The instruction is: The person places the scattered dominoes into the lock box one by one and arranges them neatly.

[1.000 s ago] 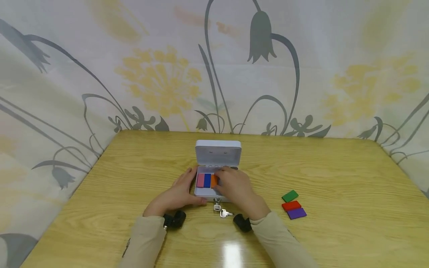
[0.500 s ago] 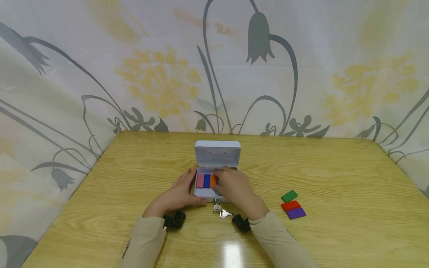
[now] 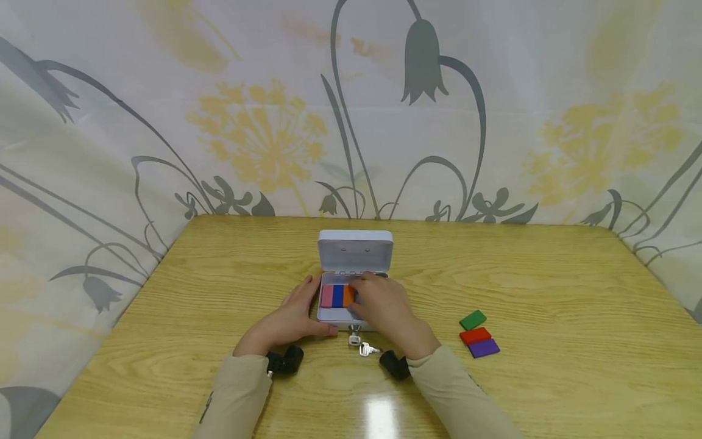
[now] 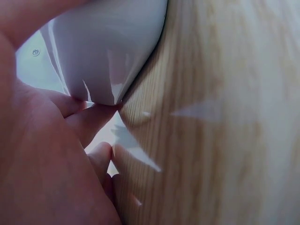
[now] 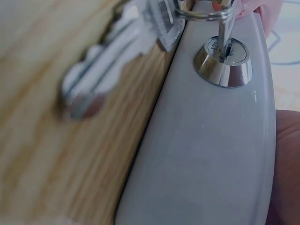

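A small white cash box stands on the table with its lid raised. My left hand grips its left side, thumb on the front wall and fingers toward the back corner; the left wrist view shows fingertips against the box wall. Inside, pink, blue and orange blocks stand side by side. Reaching in from the right, my right hand pinches the orange block between thumb and fingers. It covers the box's right part. One key is in the front lock; another key hangs from its ring.
Green, red and purple blocks lie on the wooden table to the right of the box. A flower-patterned curtain rises behind the table. Black wrist cameras are worn below both hands.
Hands, box and blocks hold nearly the same positions. The whole head view has shifted very slightly.
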Demonstrator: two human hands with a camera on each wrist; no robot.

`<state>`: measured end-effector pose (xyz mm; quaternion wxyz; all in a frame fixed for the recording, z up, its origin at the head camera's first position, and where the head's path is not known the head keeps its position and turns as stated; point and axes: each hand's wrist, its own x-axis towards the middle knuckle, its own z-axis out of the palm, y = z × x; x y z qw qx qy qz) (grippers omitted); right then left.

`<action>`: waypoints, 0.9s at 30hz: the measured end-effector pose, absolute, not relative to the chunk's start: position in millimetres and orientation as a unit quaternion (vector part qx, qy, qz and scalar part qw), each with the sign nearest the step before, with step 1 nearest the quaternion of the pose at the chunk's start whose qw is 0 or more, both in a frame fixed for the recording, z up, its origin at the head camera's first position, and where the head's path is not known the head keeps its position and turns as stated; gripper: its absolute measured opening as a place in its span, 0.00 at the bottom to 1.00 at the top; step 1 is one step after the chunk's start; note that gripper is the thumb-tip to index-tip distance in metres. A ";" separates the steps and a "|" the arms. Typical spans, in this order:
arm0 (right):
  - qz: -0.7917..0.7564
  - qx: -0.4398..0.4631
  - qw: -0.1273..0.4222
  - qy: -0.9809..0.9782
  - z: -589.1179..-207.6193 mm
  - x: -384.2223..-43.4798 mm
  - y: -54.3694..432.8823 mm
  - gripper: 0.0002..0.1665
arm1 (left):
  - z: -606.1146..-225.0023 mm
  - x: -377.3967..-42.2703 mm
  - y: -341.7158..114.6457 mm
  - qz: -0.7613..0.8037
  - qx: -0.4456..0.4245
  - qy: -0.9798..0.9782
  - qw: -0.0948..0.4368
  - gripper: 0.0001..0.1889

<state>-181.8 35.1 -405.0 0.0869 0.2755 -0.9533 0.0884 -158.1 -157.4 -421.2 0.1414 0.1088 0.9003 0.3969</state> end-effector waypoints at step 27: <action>0.220 0.315 0.064 -0.921 -386.5 -175.3 59.4 0.17 | -424.5 -159.3 -157.9 0.384 0.105 0.907 0.138 0.59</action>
